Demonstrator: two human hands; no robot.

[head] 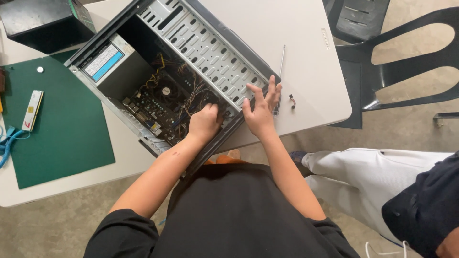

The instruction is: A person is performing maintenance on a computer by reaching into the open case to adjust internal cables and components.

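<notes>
An open desktop computer case [205, 45] lies on its side on a white table [306, 57], with its motherboard [160, 107], wires and a grey power supply [110, 64] exposed. My left hand [204, 123] reaches down inside the case near its front end, fingers curled among the wires; what it grips is hidden. My right hand [260, 112] rests with spread fingers on the perforated metal drive cage at the case's front corner, holding nothing.
A green mat [62, 138] lies at the left with a memory stick [32, 111] and blue cables [8, 143]. A black box [45, 21] sits at top left. A thin screwdriver [281, 64] and small connector [292, 101] lie right of the case. Black chairs and a seated person's legs [363, 177] are at right.
</notes>
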